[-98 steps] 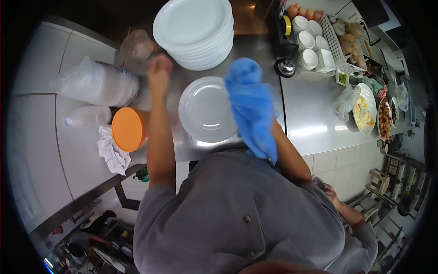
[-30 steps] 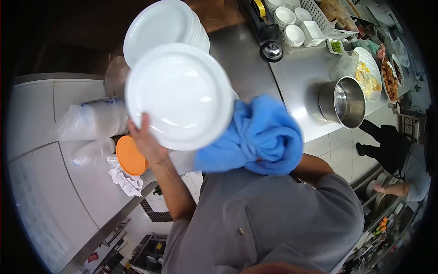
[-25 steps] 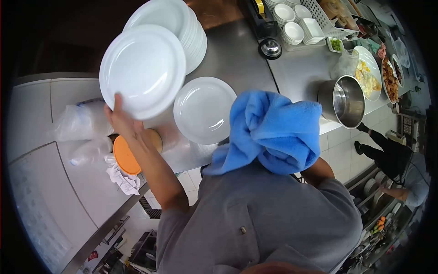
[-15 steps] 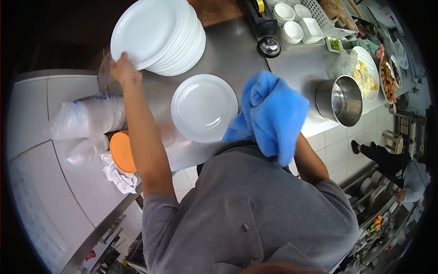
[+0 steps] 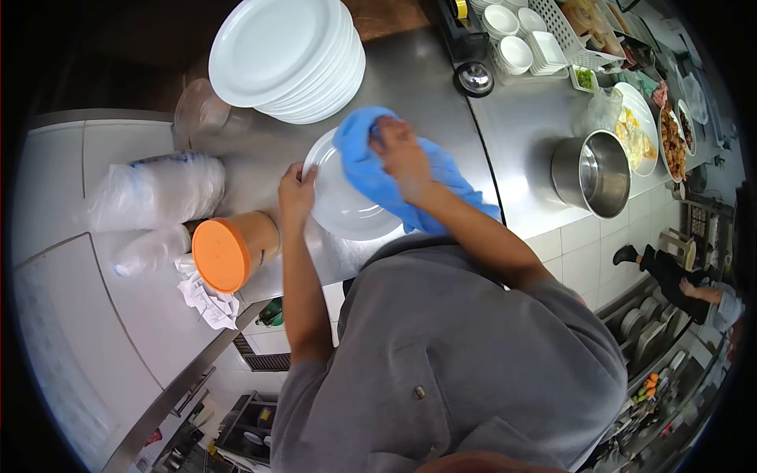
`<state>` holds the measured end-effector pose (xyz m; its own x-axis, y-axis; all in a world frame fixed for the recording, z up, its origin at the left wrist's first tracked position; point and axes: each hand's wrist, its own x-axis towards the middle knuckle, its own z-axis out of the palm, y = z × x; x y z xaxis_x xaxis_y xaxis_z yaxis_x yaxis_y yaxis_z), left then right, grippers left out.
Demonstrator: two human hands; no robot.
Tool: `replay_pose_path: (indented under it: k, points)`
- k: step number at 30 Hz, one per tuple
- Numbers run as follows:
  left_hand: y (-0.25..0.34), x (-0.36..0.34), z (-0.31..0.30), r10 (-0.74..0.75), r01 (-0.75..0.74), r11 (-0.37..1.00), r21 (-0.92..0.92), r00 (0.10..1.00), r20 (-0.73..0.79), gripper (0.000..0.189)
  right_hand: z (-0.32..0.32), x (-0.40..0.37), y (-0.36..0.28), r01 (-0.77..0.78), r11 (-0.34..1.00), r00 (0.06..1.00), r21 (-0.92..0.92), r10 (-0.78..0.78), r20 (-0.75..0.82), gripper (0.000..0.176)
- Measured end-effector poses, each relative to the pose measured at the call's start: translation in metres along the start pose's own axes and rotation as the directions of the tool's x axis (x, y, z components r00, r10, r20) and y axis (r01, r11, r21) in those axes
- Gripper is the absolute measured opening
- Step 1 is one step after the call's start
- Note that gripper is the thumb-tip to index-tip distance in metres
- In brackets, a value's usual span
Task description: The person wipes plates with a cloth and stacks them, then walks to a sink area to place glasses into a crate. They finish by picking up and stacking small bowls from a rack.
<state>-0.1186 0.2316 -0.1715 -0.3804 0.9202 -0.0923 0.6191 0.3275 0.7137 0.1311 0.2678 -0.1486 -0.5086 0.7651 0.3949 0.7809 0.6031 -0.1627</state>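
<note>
A single white plate lies on the steel counter right in front of my body. My left hand grips its left rim, thumb on the upper side. With my right hand I hold a bunched blue cloth against the plate's upper right part, and its loose end trails over the rim to the right. The cloth hides much of the plate's right side. Farther back stands a tall stack of white plates, which neither hand touches.
Left are an orange-lidded tub and plastic-wrapped bundles. A call bell, small white bowls and a steel pot stand on the right, with food platters beyond. Another person is at the far right.
My left hand has left the plate stack and now grips the single plate's rim. My right hand has brought the blue cloth leftward onto that plate.
</note>
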Motion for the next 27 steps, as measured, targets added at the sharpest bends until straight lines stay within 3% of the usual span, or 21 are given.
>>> replay_pose_path:
  k: [1,2,3,4,5,6,7,9,10,12,14,15,16,17,18,20,21,23,24,26,27]
  points:
    - [0.006,-0.013,0.008,-0.074,0.074,0.997,-0.028,0.997,-0.010,0.021,0.022,-0.004,-0.018,-0.007,1.000,1.000,-0.004,0.007,0.005,0.046]
    - [0.002,-0.011,0.010,-0.069,0.069,0.997,-0.033,0.998,0.000,0.021,0.039,-0.008,-0.033,-0.078,0.920,0.988,0.385,0.021,0.150,0.047]
    - [-0.004,-0.008,0.013,-0.118,0.116,0.983,-0.144,0.993,-0.004,0.021,0.038,-0.011,-0.041,-0.191,0.692,0.959,0.696,-0.021,0.284,0.047]
    - [-0.010,-0.007,0.018,-0.173,0.167,0.953,-0.253,0.985,-0.001,0.020,0.030,-0.028,-0.048,0.092,0.716,0.921,0.692,-0.325,0.214,0.049]
    - [-0.006,-0.014,0.024,-0.174,0.172,0.948,-0.268,0.985,0.017,0.020,0.010,-0.044,-0.051,0.361,0.652,0.781,0.667,-0.602,0.165,0.050]
    - [0.000,-0.014,0.021,-0.117,0.109,0.981,-0.162,0.992,-0.040,0.019,-0.001,-0.055,-0.037,0.314,0.646,0.681,0.695,-0.664,0.309,0.054]
    - [0.002,-0.014,0.018,-0.055,0.051,0.998,-0.045,0.994,-0.095,0.019,-0.015,-0.062,-0.015,0.316,0.647,0.682,0.694,-0.664,0.307,0.054]
    - [-0.005,-0.014,0.015,0.028,-0.031,0.998,-0.051,0.997,-0.066,0.018,-0.028,-0.060,0.026,0.105,0.858,0.755,0.502,-0.397,0.522,0.057]
    - [-0.002,-0.016,0.016,0.062,-0.064,0.998,-0.030,0.995,-0.074,0.017,-0.020,-0.046,0.037,0.108,0.861,0.759,0.497,-0.394,0.518,0.057]
    - [0.001,-0.021,0.018,0.119,-0.120,0.993,-0.007,0.992,-0.047,0.017,-0.005,-0.023,0.042,0.165,0.977,0.954,0.133,-0.192,0.230,0.067]
    - [0.000,-0.022,0.025,0.144,-0.156,0.984,-0.082,0.979,-0.144,0.017,0.011,0.010,0.016,0.128,0.990,0.938,0.061,-0.141,0.316,0.077]
    - [-0.030,-0.017,0.032,0.040,-0.077,0.936,-0.344,0.993,-0.115,0.018,0.050,0.003,-0.004,-0.119,0.828,0.978,0.548,0.002,0.209,0.084]
    - [-0.056,-0.010,0.039,-0.051,0.017,0.816,-0.578,0.998,-0.044,0.020,0.049,-0.002,-0.028,-0.127,0.764,0.954,0.632,-0.081,0.289,0.097]
    - [-0.051,-0.013,0.034,-0.082,0.042,0.775,-0.630,0.996,-0.034,0.022,0.033,-0.007,-0.046,-0.152,0.749,0.885,0.644,-0.187,0.426,0.093]
    - [-0.042,-0.016,0.026,-0.115,0.075,0.730,-0.679,0.993,-0.014,0.025,0.058,-0.029,-0.063,-0.116,0.688,0.904,0.716,-0.225,0.363,0.084]
    - [0.008,-0.026,0.011,-0.145,0.207,0.738,-0.642,0.978,0.148,0.029,0.030,-0.058,-0.049,0.276,0.660,0.815,0.699,-0.546,0.194,0.066]
    - [0.014,-0.029,0.003,-0.069,0.234,0.768,-0.596,0.956,0.286,0.029,-0.001,-0.066,-0.034,0.258,0.682,0.830,0.684,-0.519,0.205,0.066]
    - [0.017,-0.035,-0.001,-0.037,0.232,0.777,-0.585,0.945,0.326,0.027,-0.042,-0.075,-0.002,0.171,0.708,0.727,0.685,-0.560,0.397,0.066]
    - [0.029,-0.038,-0.007,0.027,0.164,0.799,-0.578,0.951,0.308,0.024,-0.042,-0.076,0.012,0.162,0.726,0.739,0.669,-0.538,0.405,0.066]
    - [0.065,-0.036,-0.014,0.129,0.079,0.802,-0.592,0.945,0.300,0.021,-0.043,-0.077,0.046,0.205,0.963,0.973,0.176,-0.220,0.073,0.064]
    - [0.088,-0.036,-0.023,0.244,-0.072,0.885,-0.459,0.913,0.327,0.020,-0.046,-0.066,0.049,0.153,0.974,0.988,0.168,-0.155,0.003,0.066]
